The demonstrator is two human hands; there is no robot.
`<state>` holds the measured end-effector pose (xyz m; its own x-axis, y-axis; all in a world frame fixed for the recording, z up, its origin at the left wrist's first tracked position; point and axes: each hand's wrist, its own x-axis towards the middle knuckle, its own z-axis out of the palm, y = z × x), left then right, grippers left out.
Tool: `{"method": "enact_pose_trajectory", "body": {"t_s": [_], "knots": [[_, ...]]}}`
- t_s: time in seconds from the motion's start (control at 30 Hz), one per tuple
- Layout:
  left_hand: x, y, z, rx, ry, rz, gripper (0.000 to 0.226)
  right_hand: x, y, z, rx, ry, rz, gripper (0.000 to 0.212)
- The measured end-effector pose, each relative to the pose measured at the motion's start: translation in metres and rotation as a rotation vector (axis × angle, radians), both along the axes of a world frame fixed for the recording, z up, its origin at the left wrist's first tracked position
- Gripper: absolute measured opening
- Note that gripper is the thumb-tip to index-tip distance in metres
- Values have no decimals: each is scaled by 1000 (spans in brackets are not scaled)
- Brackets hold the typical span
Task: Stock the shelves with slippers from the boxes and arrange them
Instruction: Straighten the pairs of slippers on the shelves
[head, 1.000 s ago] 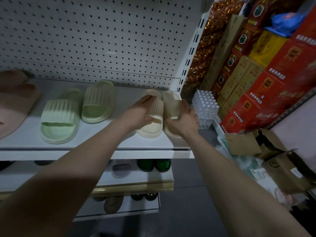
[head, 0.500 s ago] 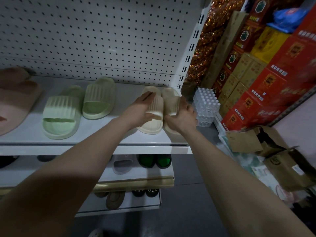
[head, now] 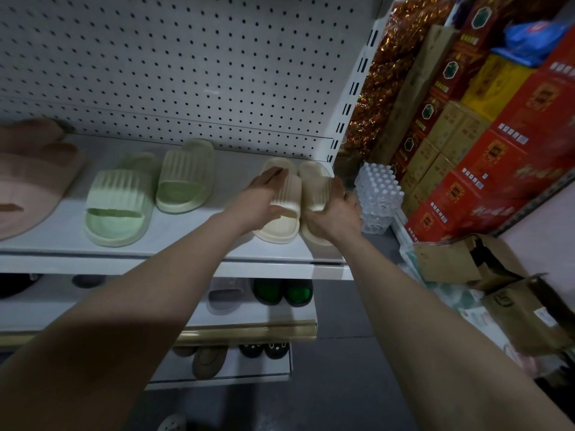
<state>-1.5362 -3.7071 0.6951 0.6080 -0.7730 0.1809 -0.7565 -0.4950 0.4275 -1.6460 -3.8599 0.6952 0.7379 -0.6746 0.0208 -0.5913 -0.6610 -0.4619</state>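
Note:
Two cream ribbed slippers lie side by side at the right end of the top white shelf (head: 186, 244). My left hand (head: 259, 199) lies over the left cream slipper (head: 291, 194), fingers along its strap and thumb at the strap's front edge. My right hand (head: 336, 219) holds the right cream slipper (head: 315, 186) from its outer side, covering its toe end. The two slippers touch each other, heels toward the pegboard back wall.
A pale green pair (head: 118, 209) (head: 186, 178) and a pink slipper (head: 28, 178) lie further left. A wrapped pack of water bottles (head: 378, 197) stands right of the shelf, beside stacked red cartons (head: 497, 169). Open cardboard boxes (head: 460, 259) sit on the floor. Lower shelves hold dark slippers (head: 283, 290).
Both hands stay on the cream pair, which sits a touch closer together and squarer on the shelf. The view has shifted slightly.

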Motion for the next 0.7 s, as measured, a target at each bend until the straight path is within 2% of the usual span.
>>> {"method": "enact_pose_trajectory", "body": {"t_s": [0.17, 0.33, 0.5, 0.7], "knots": [[-2, 0, -3, -18, 72, 26, 94, 0, -8, 4, 68, 19, 36, 100], [-5, 4, 4, -10, 25, 32, 97, 1, -22, 17, 71, -103, 60, 60], [-9, 15, 22, -143, -52, 80, 72, 6, -19, 36, 0, -212, 131, 44], [-9, 47, 32, -216, -73, 115, 52, 20, 26, 41, -141, -277, 292, 42]]}}
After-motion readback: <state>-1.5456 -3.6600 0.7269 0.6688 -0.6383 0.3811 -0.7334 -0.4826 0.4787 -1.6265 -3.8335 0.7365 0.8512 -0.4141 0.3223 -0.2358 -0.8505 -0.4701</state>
